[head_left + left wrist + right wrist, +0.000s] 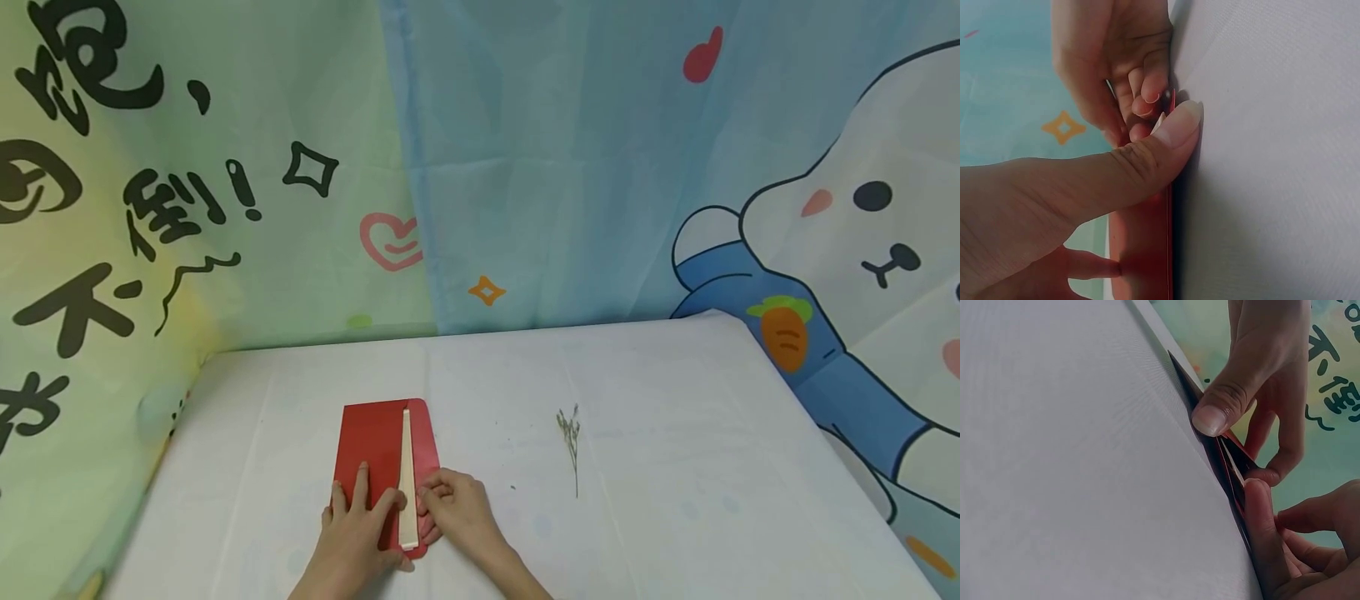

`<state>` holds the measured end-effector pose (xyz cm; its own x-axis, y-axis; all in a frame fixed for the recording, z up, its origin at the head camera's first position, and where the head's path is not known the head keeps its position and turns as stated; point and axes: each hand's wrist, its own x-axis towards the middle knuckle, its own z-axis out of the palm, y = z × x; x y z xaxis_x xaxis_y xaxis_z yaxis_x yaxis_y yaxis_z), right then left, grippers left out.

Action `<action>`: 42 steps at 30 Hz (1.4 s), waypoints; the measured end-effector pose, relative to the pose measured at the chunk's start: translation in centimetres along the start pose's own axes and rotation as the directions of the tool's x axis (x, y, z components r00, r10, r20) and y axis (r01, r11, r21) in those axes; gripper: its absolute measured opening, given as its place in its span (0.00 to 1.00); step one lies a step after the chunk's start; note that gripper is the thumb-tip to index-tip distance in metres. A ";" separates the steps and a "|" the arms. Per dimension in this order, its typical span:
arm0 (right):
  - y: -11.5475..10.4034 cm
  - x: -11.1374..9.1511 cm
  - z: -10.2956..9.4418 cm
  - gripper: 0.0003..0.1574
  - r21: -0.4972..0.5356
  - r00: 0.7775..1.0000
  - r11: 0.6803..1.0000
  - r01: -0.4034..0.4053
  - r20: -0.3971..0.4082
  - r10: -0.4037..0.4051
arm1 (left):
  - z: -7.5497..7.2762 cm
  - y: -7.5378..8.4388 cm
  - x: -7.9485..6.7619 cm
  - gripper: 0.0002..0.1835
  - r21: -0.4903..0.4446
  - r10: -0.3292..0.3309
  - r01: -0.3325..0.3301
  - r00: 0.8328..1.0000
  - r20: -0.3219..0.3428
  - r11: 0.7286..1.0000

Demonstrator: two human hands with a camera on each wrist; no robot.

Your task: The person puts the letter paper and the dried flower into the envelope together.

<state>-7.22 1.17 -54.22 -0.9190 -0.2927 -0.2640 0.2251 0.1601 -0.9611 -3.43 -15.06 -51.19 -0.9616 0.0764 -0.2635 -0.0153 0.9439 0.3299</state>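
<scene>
A red envelope (373, 433) lies on the white-covered table, its lighter red flap (426, 429) folded out to the right. A cream strip of paper (407, 467) shows along its mouth. My left hand (352, 533) holds the envelope, fingers spread over the front and thumb (1179, 125) at the near end. Beside the mouth, my right hand (463, 508) pinches the flap's edge with curled fingers. In the right wrist view, the left thumb (1211, 419) lies against the envelope's edge, close to the right fingers. The right fingertips are partly hidden there.
A thin dried flower sprig (573, 450) lies on the table to the right of the hands. Behind the table (675, 400) hangs a printed cloth backdrop (555, 192) with a cartoon bear and lettering. Small dark specks dot the tabletop near the sprig.
</scene>
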 end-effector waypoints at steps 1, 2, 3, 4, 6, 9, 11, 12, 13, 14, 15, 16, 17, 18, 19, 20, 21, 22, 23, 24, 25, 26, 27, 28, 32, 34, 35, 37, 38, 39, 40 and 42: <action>0.0 0.0 0.0 0.07 0.000 1.000 1.000 0.002 0.000 -0.002 | 0.0 0.0 0.0 0.37 0.001 0.000 0.000 1.000 -0.001 1.000; 0.0 0.0 0.0 0.07 0.000 1.000 1.000 0.003 -0.001 -0.003 | 0.0 0.0 0.0 0.37 0.001 0.000 0.000 1.000 -0.001 1.000; -0.1 0.0 0.0 0.07 -0.003 1.000 1.000 0.006 -0.002 -0.006 | 0.0 0.0 0.1 0.37 0.000 -0.001 0.001 1.000 -0.001 1.000; -0.1 0.0 0.0 0.08 -0.003 1.000 1.000 0.007 -0.003 -0.007 | 0.1 0.1 0.1 0.37 -0.001 0.000 0.000 1.000 -0.003 1.000; -0.1 0.0 -0.1 0.08 -0.005 1.000 1.000 0.010 -0.006 -0.010 | 0.1 0.1 0.1 0.37 0.000 0.006 -0.006 1.000 -0.008 1.000; -0.2 0.0 0.0 0.08 -0.008 1.000 1.000 0.009 -0.010 -0.009 | 0.2 0.0 0.1 0.37 0.003 0.012 -0.012 1.000 -0.014 1.000; -0.2 0.0 0.0 0.08 -0.006 1.000 1.000 0.007 -0.009 -0.007 | 0.2 0.0 0.1 0.37 0.006 0.017 -0.017 1.000 -0.019 1.000; -0.2 0.0 0.0 0.08 -0.004 1.000 1.000 0.005 -0.009 -0.005 | 0.2 0.0 0.0 0.37 0.008 0.020 -0.020 1.000 -0.021 1.000; -0.2 0.0 0.0 0.08 -0.002 1.000 1.000 0.004 -0.008 -0.004 | 0.2 0.0 0.0 0.38 0.008 0.020 -0.020 0.999 -0.025 1.000; -0.3 0.0 0.0 0.08 -0.002 1.000 1.000 0.003 -0.008 -0.003 | 0.2 0.0 0.0 0.38 0.009 0.023 -0.023 0.999 -0.027 1.000; -0.3 -0.1 0.0 0.08 0.000 1.000 1.000 0.001 -0.007 -0.001 | 0.2 0.0 0.0 0.38 0.010 0.024 -0.023 0.999 -0.028 1.000; -0.3 -0.1 0.0 0.08 0.000 1.000 1.000 0.000 -0.007 0.000 | 0.2 0.0 0.0 0.38 0.010 0.024 -0.024 0.999 -0.030 1.000; -0.4 -0.1 0.0 0.08 0.000 1.000 1.000 0.000 -0.008 0.000 | 0.2 0.0 0.0 0.38 0.011 0.024 -0.024 0.999 -0.027 1.000; -0.4 -0.1 0.0 0.08 0.001 1.000 1.000 0.002 -0.007 -0.002 | 0.2 0.0 0.0 0.38 0.008 0.021 -0.021 0.999 -0.026 1.000; -0.4 -0.1 0.0 0.08 0.004 1.000 1.000 0.008 -0.006 -0.008 | 0.2 0.0 0.0 0.38 0.006 0.017 -0.016 1.000 -0.023 1.000; -0.4 -0.2 0.0 0.08 0.003 1.000 1.000 0.010 -0.006 -0.010 | 0.2 0.1 0.0 0.38 0.005 0.013 -0.013 1.000 -0.017 1.000; -0.5 -0.2 0.0 0.08 0.005 1.000 1.000 0.012 -0.005 -0.012 | 0.2 0.1 0.0 0.38 0.004 0.008 -0.008 1.000 -0.014 1.000; -0.5 -0.2 -0.1 0.08 0.009 1.000 1.000 0.013 -0.004 -0.013 | 0.2 0.1 0.1 0.38 0.003 0.005 -0.005 1.000 -0.012 1.000; -0.5 -0.2 -0.1 0.08 0.011 1.000 1.000 0.014 -0.004 -0.014 | 0.2 0.1 0.1 0.38 0.001 0.000 0.000 1.000 -0.009 1.000; -0.5 -0.2 -0.1 0.08 0.012 1.000 1.000 0.015 -0.004 -0.015 | 0.1 0.1 0.1 0.38 0.001 -0.002 0.002 1.000 -0.009 1.000; -0.5 -0.2 -0.1 0.08 0.016 1.000 1.000 0.014 -0.002 -0.014 | 0.1 0.1 0.1 0.38 0.002 -0.002 0.002 1.000 -0.008 1.000; -0.5 -0.2 -0.1 0.08 0.013 1.000 1.000 0.009 -0.003 -0.009 | 0.1 0.2 0.1 0.38 0.002 -0.003 0.003 1.000 -0.009 1.000; -0.5 -0.2 -0.1 0.08 0.014 1.000 1.000 0.009 -0.002 -0.009 | 0.1 0.2 0.1 0.38 0.003 -0.001 0.001 1.000 -0.011 1.000; -0.4 -0.2 0.0 0.08 0.014 1.000 1.000 0.010 -0.002 -0.010 | 0.0 0.2 0.1 0.38 0.004 0.002 -0.002 1.000 -0.012 1.000; -0.3 -0.1 0.0 0.08 0.008 1.000 1.000 0.013 -0.004 -0.013 | 0.0 0.1 0.0 0.38 0.006 0.007 -0.007 1.000 -0.013 1.000; -0.3 -0.1 0.0 0.08 0.007 1.000 1.000 0.013 -0.005 -0.013 | 0.0 0.1 0.0 0.38 0.010 0.009 -0.009 1.000 -0.012 1.000; -0.3 -0.1 0.0 0.08 0.006 1.000 1.000 0.012 -0.005 -0.012 | 0.0 0.1 0.0 0.38 0.010 0.008 -0.008 1.000 -0.012 1.000; -0.2 -0.1 0.1 0.08 0.003 1.000 1.000 0.012 -0.005 -0.012 | 0.0 0.0 0.0 0.38 0.013 0.009 -0.009 1.000 -0.015 1.000; -0.2 -0.1 0.1 0.08 0.002 1.000 1.000 0.012 -0.005 -0.012 | 0.1 0.0 0.0 0.38 0.014 0.010 -0.010 1.000 -0.016 1.000; -0.2 -0.1 0.1 0.08 0.001 1.000 1.000 0.012 -0.004 -0.012 | 0.1 0.0 0.0 0.38 0.015 0.011 -0.011 1.000 -0.016 1.000; -0.2 -0.1 0.1 0.08 0.000 1.000 1.000 0.012 -0.004 -0.012 | 0.1 0.0 0.0 0.38 0.016 0.013 -0.013 1.000 -0.018 1.000; -0.2 -0.1 0.2 0.08 0.004 1.000 1.000 0.011 -0.004 -0.011 | 0.1 -0.1 0.0 0.38 0.014 0.014 -0.014 1.000 -0.015 1.000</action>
<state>-7.09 1.01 -54.03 -0.9227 -0.2912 -0.2528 0.2158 0.1534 -0.9643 -3.38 -15.08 -51.28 -0.9659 0.0846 -0.2448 0.0017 0.9473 0.3204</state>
